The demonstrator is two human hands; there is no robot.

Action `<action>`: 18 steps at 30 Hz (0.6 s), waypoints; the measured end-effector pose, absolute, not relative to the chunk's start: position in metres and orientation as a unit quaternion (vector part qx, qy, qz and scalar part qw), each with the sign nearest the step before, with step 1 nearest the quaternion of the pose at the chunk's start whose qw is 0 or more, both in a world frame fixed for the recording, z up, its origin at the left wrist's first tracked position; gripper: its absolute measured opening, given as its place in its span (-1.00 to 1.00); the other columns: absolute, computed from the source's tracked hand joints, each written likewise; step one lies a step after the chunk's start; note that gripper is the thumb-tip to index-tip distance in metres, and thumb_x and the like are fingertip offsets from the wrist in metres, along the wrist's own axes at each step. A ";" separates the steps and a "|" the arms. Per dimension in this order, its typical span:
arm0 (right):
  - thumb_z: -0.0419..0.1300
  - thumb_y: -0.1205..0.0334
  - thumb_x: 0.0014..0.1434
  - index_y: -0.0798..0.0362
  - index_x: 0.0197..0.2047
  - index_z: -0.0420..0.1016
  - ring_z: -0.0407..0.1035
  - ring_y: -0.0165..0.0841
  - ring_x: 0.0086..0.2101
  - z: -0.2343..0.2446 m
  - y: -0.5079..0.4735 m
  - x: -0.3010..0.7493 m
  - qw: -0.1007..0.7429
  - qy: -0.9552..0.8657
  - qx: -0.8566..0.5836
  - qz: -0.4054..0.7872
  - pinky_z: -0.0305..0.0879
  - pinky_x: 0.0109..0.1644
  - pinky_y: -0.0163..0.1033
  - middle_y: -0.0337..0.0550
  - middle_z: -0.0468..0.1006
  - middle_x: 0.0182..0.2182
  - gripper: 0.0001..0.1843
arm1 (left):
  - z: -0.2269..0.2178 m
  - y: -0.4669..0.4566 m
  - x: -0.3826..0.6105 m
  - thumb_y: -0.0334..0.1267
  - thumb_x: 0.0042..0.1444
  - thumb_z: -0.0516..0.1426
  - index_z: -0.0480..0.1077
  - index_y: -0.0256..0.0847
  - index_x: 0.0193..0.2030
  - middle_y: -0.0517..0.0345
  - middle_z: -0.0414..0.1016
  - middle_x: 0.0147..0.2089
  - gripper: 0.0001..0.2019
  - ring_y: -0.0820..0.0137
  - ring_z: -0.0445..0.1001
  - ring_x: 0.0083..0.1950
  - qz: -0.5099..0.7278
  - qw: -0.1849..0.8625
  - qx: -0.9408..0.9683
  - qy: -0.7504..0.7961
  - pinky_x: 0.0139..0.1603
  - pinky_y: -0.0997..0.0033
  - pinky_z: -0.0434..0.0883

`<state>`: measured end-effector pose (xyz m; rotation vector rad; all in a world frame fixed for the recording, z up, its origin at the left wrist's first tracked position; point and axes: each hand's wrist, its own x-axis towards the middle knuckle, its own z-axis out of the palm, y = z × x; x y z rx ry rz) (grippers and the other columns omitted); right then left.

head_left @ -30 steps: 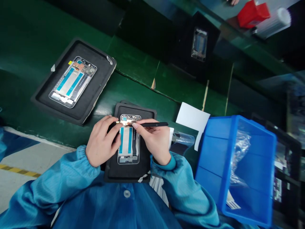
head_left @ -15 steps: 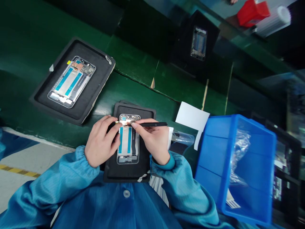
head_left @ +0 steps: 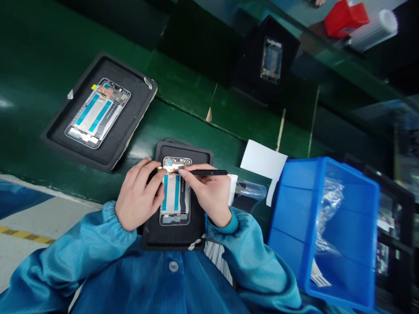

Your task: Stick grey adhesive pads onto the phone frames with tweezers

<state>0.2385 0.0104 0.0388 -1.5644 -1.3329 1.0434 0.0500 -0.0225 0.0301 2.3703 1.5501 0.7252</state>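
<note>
A phone frame (head_left: 176,198) with blue strips lies in a black foam tray (head_left: 176,229) right in front of me. My left hand (head_left: 139,198) rests on the tray's left side, and its fingertips pinch a small gold-coloured part (head_left: 170,168) at the top of the frame. My right hand (head_left: 209,194) grips a thin black tool (head_left: 206,172). The tool's tip touches the same gold part.
A second black tray (head_left: 127,126) with another phone frame (head_left: 97,112) lies at the left on the green bench. A third tray (head_left: 271,59) sits further back. At the right stand a blue bin (head_left: 294,218) with plastic bags and a white sheet (head_left: 263,161).
Both hands stay at the top of the frame. The view has drifted slightly, and nothing else has visibly moved.
</note>
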 end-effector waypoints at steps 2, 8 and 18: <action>0.46 0.22 0.06 0.02 -0.33 0.66 0.59 -0.35 -0.42 0.039 0.010 0.238 0.405 -0.528 -0.623 0.412 0.57 -0.34 -0.29 -0.20 0.71 -0.38 -0.89 | 0.032 -0.022 0.050 -0.39 0.22 0.14 0.42 -0.32 0.13 -0.17 0.43 0.17 -0.67 -0.01 0.33 0.28 0.242 0.104 0.810 0.524 0.25 -0.05 0.40; 0.46 0.22 0.07 0.02 -0.33 0.66 0.59 -0.35 -0.42 0.039 0.010 0.238 0.408 -0.526 -0.619 0.418 0.56 -0.33 -0.30 -0.20 0.70 -0.38 -0.90 | 0.036 -0.020 0.051 -0.40 0.22 0.13 0.44 -0.31 0.16 -0.17 0.45 0.15 -0.64 -0.04 0.35 0.25 0.210 0.081 0.832 0.506 0.19 -0.06 0.42; 0.46 0.17 0.06 0.01 -0.33 0.66 0.60 -0.31 -0.38 0.039 0.009 0.238 0.405 -0.512 -0.623 0.431 0.58 -0.29 -0.24 -0.17 0.71 -0.36 -0.87 | 0.039 -0.020 0.052 -0.35 0.26 0.12 0.44 -0.24 0.22 -0.12 0.50 0.14 -0.61 -0.03 0.40 0.22 0.148 0.018 0.866 0.477 0.15 -0.05 0.39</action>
